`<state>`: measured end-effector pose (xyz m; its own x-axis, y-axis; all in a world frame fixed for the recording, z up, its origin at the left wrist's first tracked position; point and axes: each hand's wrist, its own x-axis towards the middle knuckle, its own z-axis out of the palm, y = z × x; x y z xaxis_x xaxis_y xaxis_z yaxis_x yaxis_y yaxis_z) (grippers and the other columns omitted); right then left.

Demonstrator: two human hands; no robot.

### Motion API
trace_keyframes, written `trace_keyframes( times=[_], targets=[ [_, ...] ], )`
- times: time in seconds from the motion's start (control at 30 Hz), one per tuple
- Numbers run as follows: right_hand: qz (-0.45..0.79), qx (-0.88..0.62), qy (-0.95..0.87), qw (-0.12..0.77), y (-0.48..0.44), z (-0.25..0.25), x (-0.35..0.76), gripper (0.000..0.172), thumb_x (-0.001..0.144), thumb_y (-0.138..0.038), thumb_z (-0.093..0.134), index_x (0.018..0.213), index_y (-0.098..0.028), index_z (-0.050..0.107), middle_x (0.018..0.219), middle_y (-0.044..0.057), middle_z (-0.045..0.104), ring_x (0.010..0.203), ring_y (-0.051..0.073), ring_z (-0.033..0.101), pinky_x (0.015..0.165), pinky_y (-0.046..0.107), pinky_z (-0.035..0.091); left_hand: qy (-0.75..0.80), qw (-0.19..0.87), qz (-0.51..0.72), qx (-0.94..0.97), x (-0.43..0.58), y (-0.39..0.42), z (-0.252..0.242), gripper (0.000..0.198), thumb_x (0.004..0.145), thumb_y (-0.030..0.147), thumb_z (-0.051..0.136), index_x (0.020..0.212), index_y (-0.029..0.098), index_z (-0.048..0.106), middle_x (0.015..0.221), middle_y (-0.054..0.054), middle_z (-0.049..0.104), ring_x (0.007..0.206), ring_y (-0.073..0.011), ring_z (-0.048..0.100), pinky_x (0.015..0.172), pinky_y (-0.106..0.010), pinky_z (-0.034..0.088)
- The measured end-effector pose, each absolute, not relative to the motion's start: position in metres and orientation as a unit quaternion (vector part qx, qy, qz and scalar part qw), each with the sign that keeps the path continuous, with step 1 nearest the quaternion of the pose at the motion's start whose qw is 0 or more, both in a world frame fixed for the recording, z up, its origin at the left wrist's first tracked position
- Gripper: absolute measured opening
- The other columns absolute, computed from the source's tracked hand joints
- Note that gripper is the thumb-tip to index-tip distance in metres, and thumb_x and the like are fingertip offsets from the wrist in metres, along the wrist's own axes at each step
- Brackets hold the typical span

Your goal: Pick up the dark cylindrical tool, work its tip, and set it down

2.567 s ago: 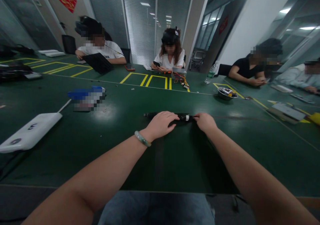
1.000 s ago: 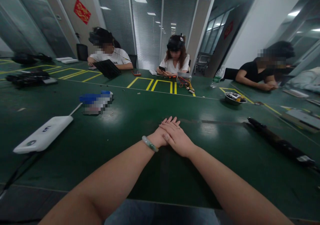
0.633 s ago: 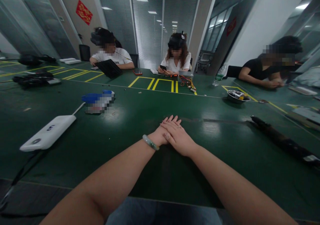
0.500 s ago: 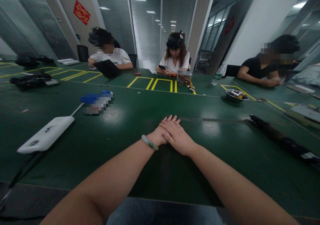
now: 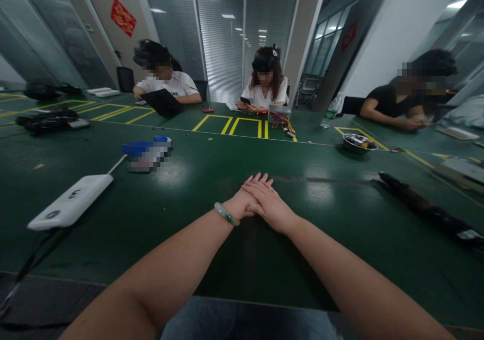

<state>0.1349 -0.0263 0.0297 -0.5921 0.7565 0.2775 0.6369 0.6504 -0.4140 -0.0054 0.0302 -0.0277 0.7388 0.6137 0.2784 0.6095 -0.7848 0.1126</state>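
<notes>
While both forearms reach out over the green bench, the hands lie empty near its middle, the right hand resting across the back of the left hand. Their fingers are flat and point away from the person, pinching nothing. A pale green bangle circles the left wrist. The nearest long object is a black rod-shaped bundle, lying slantwise at the right of the frame, well apart from the hands, with a white label near its lower end.

Left of the hands sits a flat white device with a cable, and beyond it a blue-and-white object too blurred to identify. Toward the upper right are a steel bowl of small parts and a plastic water bottle. A tangle of coloured wires lies at the far side, before a co-worker in a white shirt holding a phone. Another co-worker in white sits at the upper left, and a third in black leans on the bench at the right.
</notes>
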Motion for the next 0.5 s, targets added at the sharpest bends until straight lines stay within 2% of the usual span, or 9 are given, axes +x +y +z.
trace_keyframes(
  times=[0.2, 0.37, 0.43, 0.5],
  targets=[
    [0.141, -0.396, -0.881, 0.219, -0.027, 0.033, 0.136, 0.056, 0.094, -0.053, 0.046, 0.143, -0.026, 0.041, 0.148, 0.005, 0.038, 0.139, 0.021, 0.027, 0.116, 0.044, 0.017, 0.325, 0.004, 0.146, 0.934, -0.006, 0.028, -0.025, 0.089, 0.075, 0.039, 0.067, 0.150, 0.019, 0.022, 0.158, -0.011, 0.015, 0.144, -0.0377, 0.011, 0.117, -0.052, 0.010],
    [0.145, -0.394, -0.880, 0.222, -0.029, 0.035, 0.134, 0.052, 0.095, -0.048, 0.047, 0.142, -0.026, 0.042, 0.147, 0.005, 0.040, 0.138, 0.021, 0.029, 0.116, 0.044, 0.019, 0.336, 0.021, 0.137, 0.932, -0.004, 0.025, -0.014, 0.076, 0.082, 0.038, 0.061, 0.148, 0.022, 0.028, 0.157, -0.008, 0.021, 0.144, -0.0360, 0.013, 0.118, -0.050, 0.013],
    [0.143, -0.402, -0.868, 0.253, -0.030, 0.037, 0.135, 0.048, 0.094, -0.044, 0.050, 0.138, -0.025, 0.046, 0.145, 0.005, 0.043, 0.136, 0.021, 0.032, 0.114, 0.043, 0.023, 0.350, 0.027, 0.119, 0.929, -0.001, 0.023, -0.007, 0.066, 0.087, 0.036, 0.054, 0.147, 0.021, 0.030, 0.156, -0.009, 0.023, 0.144, -0.0334, 0.015, 0.117, -0.049, 0.015],
    [0.126, -0.426, -0.836, 0.321, -0.030, 0.041, 0.140, 0.037, 0.093, -0.038, 0.053, 0.127, -0.024, 0.056, 0.138, 0.006, 0.050, 0.131, 0.021, 0.040, 0.111, 0.040, 0.030, 0.350, 0.035, 0.112, 0.929, 0.001, 0.021, 0.001, 0.060, 0.092, 0.036, 0.045, 0.147, 0.020, 0.029, 0.155, -0.011, 0.025, 0.144, -0.0316, 0.017, 0.117, -0.050, 0.016]
  ],
)
